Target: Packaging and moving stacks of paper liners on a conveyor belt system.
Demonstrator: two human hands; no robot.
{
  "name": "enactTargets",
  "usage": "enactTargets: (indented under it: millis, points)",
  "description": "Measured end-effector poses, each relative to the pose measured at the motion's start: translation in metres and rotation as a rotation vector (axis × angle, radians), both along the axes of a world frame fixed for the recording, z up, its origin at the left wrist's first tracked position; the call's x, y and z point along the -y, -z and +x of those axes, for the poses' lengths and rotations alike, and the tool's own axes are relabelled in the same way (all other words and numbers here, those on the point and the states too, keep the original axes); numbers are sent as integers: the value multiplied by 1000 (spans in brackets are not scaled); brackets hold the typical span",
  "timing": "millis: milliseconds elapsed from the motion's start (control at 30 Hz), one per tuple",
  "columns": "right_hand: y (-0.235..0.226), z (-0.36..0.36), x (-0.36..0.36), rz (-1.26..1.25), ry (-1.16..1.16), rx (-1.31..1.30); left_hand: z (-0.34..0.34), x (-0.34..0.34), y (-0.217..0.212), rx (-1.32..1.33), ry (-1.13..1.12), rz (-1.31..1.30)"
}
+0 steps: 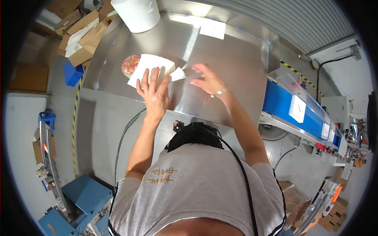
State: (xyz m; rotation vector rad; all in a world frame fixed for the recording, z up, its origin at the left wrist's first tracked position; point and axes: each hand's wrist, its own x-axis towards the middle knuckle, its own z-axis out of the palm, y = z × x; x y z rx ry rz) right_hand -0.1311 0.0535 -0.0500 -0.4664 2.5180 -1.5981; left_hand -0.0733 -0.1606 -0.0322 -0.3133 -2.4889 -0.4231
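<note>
White, flat-faced sheets (154, 63) under left hand (154, 99), fingers splayed; right hand (212, 83), fingers parted, over shiny steel table (240, 59).

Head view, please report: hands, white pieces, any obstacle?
Left hand spread over white pieces. Right hand open, empty. Close by on left: round red-patterned item, partly covered.

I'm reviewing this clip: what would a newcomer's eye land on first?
Probably the left hand, fingers spread over white papers on the shiny metal table, with a round, red-patterned thing just to their left. Next, the bright blue conveyor belt to the right of the table, and the white bucket at the table's far side, left of centre.
</note>
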Motion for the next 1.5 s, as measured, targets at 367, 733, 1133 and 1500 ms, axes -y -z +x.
enactTargets:
  millis: [367,733,1133,1500]
  points:
    - [33,7,-42,-502,179,344,-16,22,-13,71,14,96]
    - [50,75,-306,999,1119,89,-18,18,-13,62,44,144]
    - [-2,-11,5,5,-162,-132,-10,18,-23,131,98,133]
    - [33,5,-56,-246,292,336,-18,41,-17,114,31,108]
